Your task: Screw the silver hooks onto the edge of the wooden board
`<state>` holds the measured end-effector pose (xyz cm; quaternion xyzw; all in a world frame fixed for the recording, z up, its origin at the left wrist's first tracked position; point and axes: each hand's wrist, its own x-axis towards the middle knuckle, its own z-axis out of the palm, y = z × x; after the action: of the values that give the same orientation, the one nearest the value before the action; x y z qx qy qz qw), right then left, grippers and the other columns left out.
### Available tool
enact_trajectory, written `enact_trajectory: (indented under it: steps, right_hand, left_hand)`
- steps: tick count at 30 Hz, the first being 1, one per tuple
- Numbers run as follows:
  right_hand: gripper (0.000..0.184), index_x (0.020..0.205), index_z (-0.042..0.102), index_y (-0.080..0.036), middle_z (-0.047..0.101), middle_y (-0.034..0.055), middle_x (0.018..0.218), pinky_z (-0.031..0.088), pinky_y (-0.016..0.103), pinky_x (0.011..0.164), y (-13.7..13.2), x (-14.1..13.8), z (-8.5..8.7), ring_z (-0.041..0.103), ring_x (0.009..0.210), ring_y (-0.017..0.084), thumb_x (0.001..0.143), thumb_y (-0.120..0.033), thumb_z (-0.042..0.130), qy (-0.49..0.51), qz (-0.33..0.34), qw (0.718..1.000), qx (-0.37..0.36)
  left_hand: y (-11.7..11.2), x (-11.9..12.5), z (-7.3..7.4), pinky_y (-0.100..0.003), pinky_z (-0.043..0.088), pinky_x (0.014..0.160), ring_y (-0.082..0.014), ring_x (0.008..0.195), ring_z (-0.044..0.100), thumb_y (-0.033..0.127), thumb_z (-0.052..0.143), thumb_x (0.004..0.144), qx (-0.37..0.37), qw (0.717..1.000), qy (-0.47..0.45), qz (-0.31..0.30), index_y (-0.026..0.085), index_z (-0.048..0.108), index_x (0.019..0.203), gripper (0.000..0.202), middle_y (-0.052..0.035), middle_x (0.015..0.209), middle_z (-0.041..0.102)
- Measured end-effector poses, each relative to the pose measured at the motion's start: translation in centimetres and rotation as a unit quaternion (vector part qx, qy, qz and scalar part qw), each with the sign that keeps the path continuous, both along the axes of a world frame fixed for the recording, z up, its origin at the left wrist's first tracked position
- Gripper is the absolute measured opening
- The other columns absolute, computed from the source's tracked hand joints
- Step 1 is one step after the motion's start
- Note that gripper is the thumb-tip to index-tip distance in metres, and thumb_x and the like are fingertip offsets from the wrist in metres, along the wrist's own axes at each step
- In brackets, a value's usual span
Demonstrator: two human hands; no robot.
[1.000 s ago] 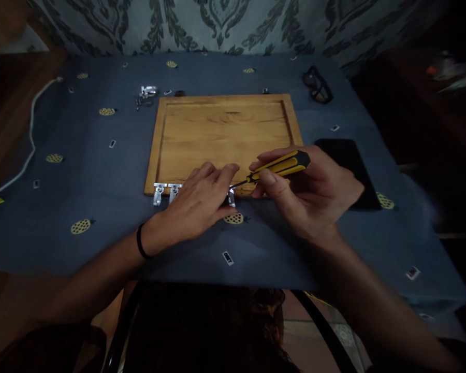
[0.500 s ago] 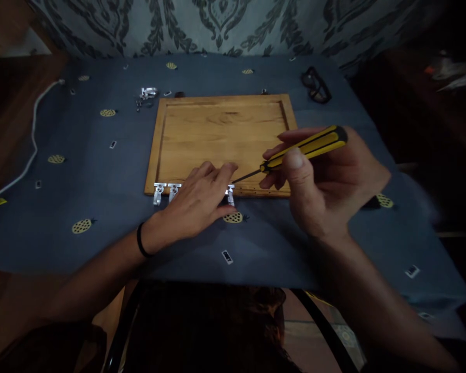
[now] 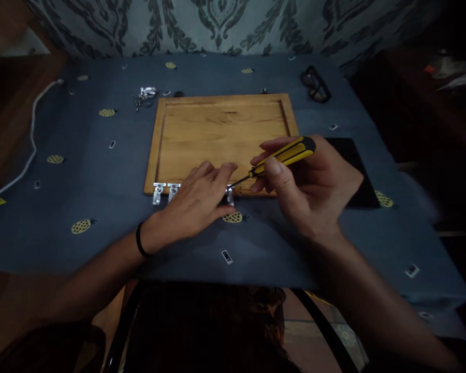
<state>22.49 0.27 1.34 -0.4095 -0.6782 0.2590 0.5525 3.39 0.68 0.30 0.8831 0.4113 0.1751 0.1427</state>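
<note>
My right hand (image 3: 314, 184) grips a screwdriver (image 3: 287, 155) by its yellow and black handle. Its thin shaft slants down left, and the tip meets a silver metal hinge (image 3: 230, 196) on the near edge of a wooden panel (image 3: 217, 134). My left hand (image 3: 200, 194) lies over that same edge, fingers stretched out and thumb apart, beside the hinge at the tip. Left of this hand, two more silver hinges, one at the corner (image 3: 158, 194) and another beside it (image 3: 173, 190), sit along the edge. Whatever lies under my left palm is hidden.
A loose silver hinge (image 3: 147, 92) and small screws (image 3: 138, 103) lie past the panel's far left corner. Black-framed glasses (image 3: 316, 85) rest at the back right. A dark flat object (image 3: 361, 181) is partly behind my right hand. A white cable (image 3: 34, 129) runs along the left.
My right hand has moved left and slightly down with the screwdriver, bringing its tip onto the hinge. More of the dark flat object shows. My left hand has stayed put.
</note>
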Motion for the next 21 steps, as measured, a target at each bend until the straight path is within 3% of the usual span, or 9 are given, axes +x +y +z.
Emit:
enact_trajectory:
  steps: [11,21]
  right_hand:
    - [0.015,0.109,0.072,-0.031,0.074,-0.0028,0.088,0.054,0.027,0.051,0.03,-0.04,0.1,0.07,0.058,0.012,0.095,-0.031,0.071,-0.023,0.025,0.999,-0.005]
    - [0.017,0.11,0.072,-0.03,0.075,-0.0023,0.087,0.058,0.027,0.054,0.21,-0.11,0.25,0.07,0.057,0.011,0.096,-0.039,0.068,-0.026,0.024,0.999,-0.008]
  left_hand:
    - [0.05,0.06,-0.08,-0.043,0.051,0.09,-0.0303,0.109,0.058,0.036,0.086,0.08,0.001,1.0,0.006,0.005,0.016,0.041,0.135,0.074,-0.0109,0.117,0.068]
    - [0.02,0.02,-0.02,-0.045,0.051,0.092,-0.0314,0.113,0.057,0.034,0.085,0.082,-0.01,1.0,-0.003,0.005,0.018,0.041,0.137,0.073,-0.0113,0.122,0.068]
